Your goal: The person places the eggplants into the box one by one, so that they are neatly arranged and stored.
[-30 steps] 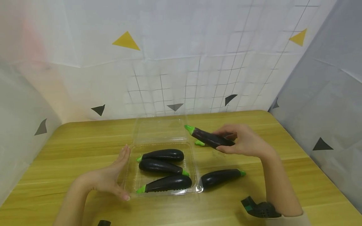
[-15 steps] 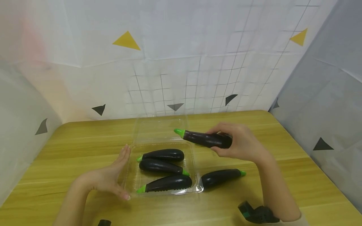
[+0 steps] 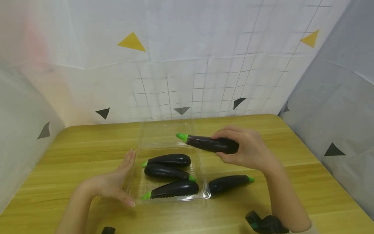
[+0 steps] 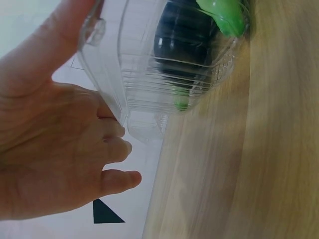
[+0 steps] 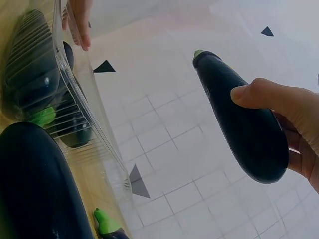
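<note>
Presently the held eggplant (image 3: 204,143) is up off the table, gripped toward its blunt end by the right hand (image 3: 248,149), thumb on the near side, fingers over the far side. Compared with a second ago: shifted toward the left hand and turned closer to level; the green stem of another eggplant, visible beneath it then, is now covered in the head view. Stem end points away from the right hand, toward the left-hand side; long axis runs crosswise, sloping slightly down to the blunt end.

Left hand (image 3: 114,184) unmoved, thumb and fingers spread apart along the near wall of the clear container (image 3: 172,200). Lid (image 3: 165,133) open, on the side away from the person.

Inside, between the hands, three eggplants: far eggplant (image 3: 169,160) and near eggplant (image 3: 175,189) with stems toward the left hand, middle eggplant (image 3: 166,171) with stem the opposite way. Outside, nearer the person than the right hand, a loose eggplant (image 3: 228,184) lies just beside the container, stem away from the left hand. Right wrist view: a green stem (image 5: 105,222) low at the frame's edge, body mostly cut off.

Table (image 3: 87,143) wood-grained, beneath both hands.
</note>
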Tool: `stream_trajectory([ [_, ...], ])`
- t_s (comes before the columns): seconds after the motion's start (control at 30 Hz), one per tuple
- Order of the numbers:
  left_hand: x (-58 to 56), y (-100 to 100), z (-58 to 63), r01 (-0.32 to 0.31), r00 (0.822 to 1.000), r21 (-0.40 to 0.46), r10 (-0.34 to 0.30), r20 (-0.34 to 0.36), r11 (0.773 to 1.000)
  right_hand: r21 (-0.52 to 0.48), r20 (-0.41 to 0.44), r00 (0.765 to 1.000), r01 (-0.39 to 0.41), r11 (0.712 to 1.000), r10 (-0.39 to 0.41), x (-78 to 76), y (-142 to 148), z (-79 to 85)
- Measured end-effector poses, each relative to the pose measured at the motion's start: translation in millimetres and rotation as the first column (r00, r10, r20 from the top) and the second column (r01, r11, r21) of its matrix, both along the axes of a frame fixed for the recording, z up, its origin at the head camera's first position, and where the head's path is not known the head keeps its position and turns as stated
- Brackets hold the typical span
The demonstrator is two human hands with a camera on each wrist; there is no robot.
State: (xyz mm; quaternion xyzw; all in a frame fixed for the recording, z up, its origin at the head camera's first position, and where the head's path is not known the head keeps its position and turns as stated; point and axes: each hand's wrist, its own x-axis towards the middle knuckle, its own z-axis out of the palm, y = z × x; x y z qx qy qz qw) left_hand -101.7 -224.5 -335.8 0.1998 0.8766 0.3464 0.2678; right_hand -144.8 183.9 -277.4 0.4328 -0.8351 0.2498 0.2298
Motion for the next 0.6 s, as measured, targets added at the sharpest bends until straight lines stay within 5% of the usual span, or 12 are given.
stream_trajectory([
  [0.37, -0.6, -1, -2.1, 0.003, 1.0, -0.002, -0.003, -0.001, 1.0, 0.002, -0.04, 0.999, -0.017, 1.0, 0.017, 4.2, -18, -5.7],
  [0.6, -0.5, -1, -1.1, -0.001, 1.0, -0.002, 0.001, 0.001, 1.0, -0.012, -0.009, 0.992, -0.126, 0.992, 0.126, 6.5, -36, -12.7],
])
